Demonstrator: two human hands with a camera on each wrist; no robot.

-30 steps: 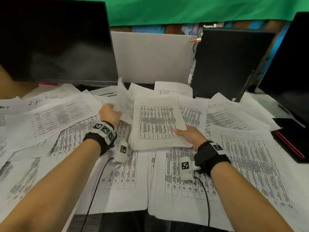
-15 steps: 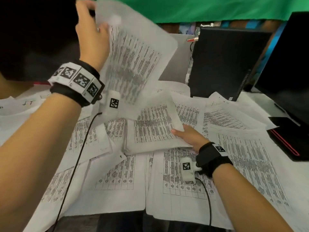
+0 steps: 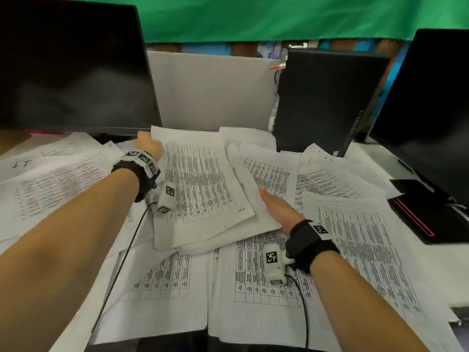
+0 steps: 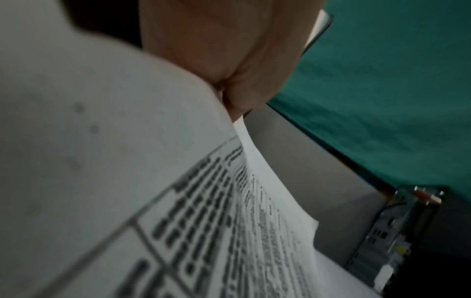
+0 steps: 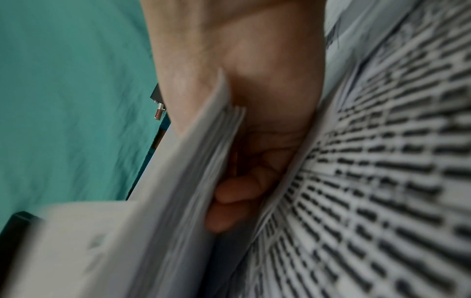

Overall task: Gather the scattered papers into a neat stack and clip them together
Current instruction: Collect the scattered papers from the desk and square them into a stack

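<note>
Printed sheets with tables lie scattered over the desk. A gathered stack sits in the middle. My right hand grips its right edge, thumb on top, fingers curled under the sheets. A single sheet lies on top of that stack, a little askew. My left hand pinches this sheet's far left corner beside the left monitor. No clip shows in any view.
A dark monitor stands at the back left, a black computer tower at the back right, another monitor at the far right with a black red-edged base. Loose papers cover the right, front and left of the desk.
My left hand took a sheet from the left of the stack, lifted it high, then brought it down onto the stack. My right hand kept its hold on the stack's right edge.
</note>
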